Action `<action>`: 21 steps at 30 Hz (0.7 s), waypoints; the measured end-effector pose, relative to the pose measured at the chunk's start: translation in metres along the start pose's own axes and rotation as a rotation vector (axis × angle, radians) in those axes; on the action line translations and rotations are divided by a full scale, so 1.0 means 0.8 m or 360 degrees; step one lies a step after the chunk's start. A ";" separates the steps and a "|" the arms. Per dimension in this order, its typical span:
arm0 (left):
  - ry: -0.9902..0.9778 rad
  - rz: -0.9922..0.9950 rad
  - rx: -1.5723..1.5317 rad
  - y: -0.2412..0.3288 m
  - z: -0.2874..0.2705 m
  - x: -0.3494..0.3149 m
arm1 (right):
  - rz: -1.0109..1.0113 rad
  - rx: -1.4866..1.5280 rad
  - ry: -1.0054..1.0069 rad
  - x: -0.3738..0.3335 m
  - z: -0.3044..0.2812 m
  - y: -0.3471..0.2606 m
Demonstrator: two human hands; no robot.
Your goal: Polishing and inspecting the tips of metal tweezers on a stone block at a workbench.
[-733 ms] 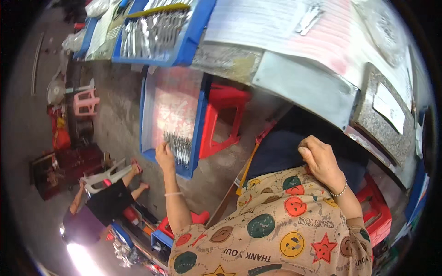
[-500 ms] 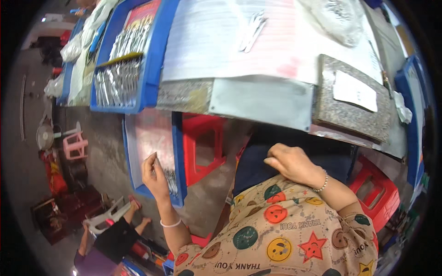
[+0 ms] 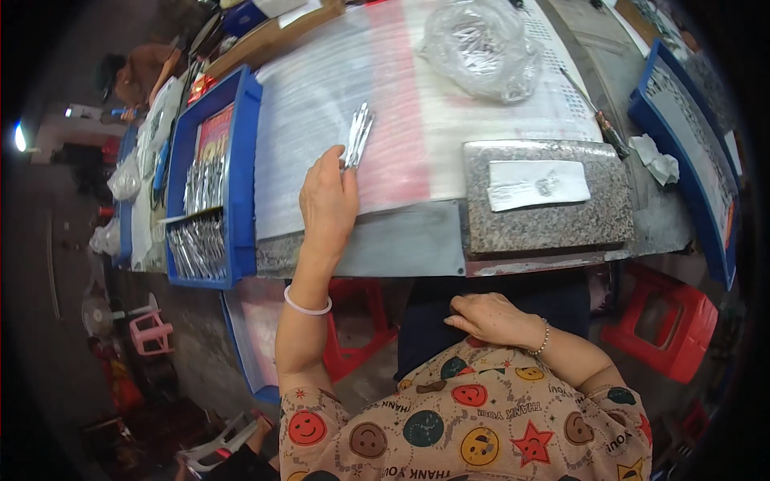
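On the plastic-covered sheet [image 3: 313, 112], a small bunch of slim, shiny metal pieces [image 3: 361, 132] lies slightly fanned. My left hand [image 3: 329, 196] is at its near end, thumb apart from the fingers. Whether the fingertips touch the metal is hard to see. In my lap, on dark cloth [image 3: 425, 321], my right hand [image 3: 493, 317] rests with its fingers curled in, and nothing shows in it. Left of the sheet stands a blue tray [image 3: 243, 160] with rows of similar metal pieces [image 3: 200, 248].
A speckled stone slab [image 3: 553, 228] with a folded white cloth [image 3: 537, 184] lies at the right. Behind it are a clear plastic bag [image 3: 481, 52] and a thin tool [image 3: 613, 136]. Another blue tray [image 3: 682, 144] stands far right; red stools [image 3: 670, 321] stand below the table.
My left hand has moved up from beside the low tray to the metal pieces on the table. My right hand stays in my lap. The view has shifted.
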State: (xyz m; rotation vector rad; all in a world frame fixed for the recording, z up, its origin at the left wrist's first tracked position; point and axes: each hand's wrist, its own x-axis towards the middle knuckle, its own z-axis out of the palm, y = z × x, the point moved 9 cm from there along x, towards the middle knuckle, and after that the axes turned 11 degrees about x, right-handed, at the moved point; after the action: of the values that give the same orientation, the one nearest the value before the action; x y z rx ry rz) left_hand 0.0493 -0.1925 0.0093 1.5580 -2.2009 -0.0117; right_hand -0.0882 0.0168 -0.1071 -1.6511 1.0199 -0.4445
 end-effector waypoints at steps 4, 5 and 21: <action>0.0009 0.0041 0.0108 -0.003 0.010 0.014 | 0.0096 0.0034 -0.0120 0.001 -0.004 0.009; 0.0022 0.0016 0.0082 -0.006 0.009 0.015 | 0.0095 0.0042 -0.0115 0.001 -0.007 0.008; 0.0076 -0.0809 -0.1492 0.037 -0.055 -0.145 | -0.0242 0.0968 0.0182 -0.025 -0.059 -0.091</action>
State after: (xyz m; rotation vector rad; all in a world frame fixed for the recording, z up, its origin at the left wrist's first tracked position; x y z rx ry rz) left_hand 0.0696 -0.0663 0.0166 1.4275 -1.3344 -0.9851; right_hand -0.1052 0.0071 -0.0202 -1.1638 0.7404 -0.8649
